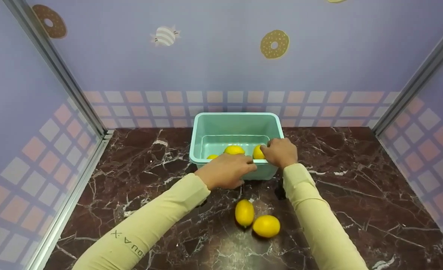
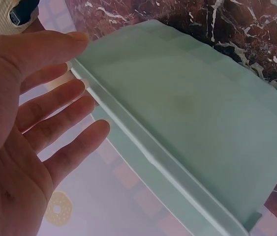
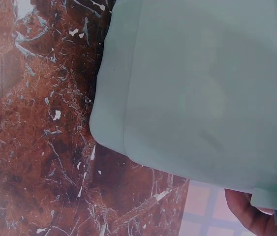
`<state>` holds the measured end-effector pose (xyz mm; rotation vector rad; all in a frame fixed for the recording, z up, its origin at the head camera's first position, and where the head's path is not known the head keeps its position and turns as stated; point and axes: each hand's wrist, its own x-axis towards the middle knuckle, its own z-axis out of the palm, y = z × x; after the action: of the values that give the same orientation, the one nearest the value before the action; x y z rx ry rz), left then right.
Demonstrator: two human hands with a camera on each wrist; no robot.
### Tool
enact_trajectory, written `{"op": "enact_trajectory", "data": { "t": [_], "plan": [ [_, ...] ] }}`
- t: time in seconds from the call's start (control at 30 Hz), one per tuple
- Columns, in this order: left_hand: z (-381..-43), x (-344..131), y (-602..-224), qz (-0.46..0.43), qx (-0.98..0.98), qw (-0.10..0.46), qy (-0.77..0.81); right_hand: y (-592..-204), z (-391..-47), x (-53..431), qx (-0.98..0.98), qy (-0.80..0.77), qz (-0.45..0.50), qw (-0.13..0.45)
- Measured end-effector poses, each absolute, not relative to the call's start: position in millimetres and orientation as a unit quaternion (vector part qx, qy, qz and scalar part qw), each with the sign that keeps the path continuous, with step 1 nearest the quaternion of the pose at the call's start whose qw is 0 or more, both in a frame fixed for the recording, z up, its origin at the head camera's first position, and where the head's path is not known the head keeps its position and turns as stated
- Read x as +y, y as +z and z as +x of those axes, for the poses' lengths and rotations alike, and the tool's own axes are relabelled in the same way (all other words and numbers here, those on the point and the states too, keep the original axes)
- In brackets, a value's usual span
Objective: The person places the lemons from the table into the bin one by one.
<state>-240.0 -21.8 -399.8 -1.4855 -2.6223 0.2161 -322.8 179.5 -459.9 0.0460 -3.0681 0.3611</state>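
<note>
A light green plastic bin (image 1: 240,125) stands near the back wall with several lemons in it. One lemon (image 1: 234,149) lies inside above my left hand (image 1: 229,170). This hand is at the front rim, its fingers loosely bent and holding nothing in the left wrist view. My right hand (image 1: 281,153) reaches over the front right corner, its fingertips against another lemon (image 1: 258,152) inside. In the right wrist view a bent finger (image 3: 249,214) shows beside the rim. Most of this hand's grip is hidden.
On the dark marbled tabletop (image 1: 150,232), two lemons lie close together in front of the bin: an upright one (image 1: 244,213) and a sideways one (image 1: 266,226). Patterned panels (image 1: 221,56) enclose the back and sides.
</note>
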Motion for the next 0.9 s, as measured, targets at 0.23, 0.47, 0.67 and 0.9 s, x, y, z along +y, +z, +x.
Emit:
{"op": "enact_trajectory", "data": {
  "t": [0.23,0.47,0.67,0.9],
  "plan": [
    [-234.8,-22.9,-402.5,-0.508,-0.857,0.069,0.054,-459.1,-321.1,179.4,-0.993,0.117,0.011,0.021],
    [-232.9,-23.0,-406.9,-0.514,-0.853,0.068,0.054,-459.9,-321.7,179.7,-0.992,0.119,0.014,0.031],
    [-232.1,-22.4,-410.7,-0.516,-0.853,0.061,0.057,-460.4,-322.6,180.0,-0.992,0.12,0.019,0.03],
    [-229.0,-20.1,-417.3,-0.529,-0.845,0.054,0.053,-460.8,-322.8,180.1,-0.992,0.122,0.017,0.029]
  ]
}}
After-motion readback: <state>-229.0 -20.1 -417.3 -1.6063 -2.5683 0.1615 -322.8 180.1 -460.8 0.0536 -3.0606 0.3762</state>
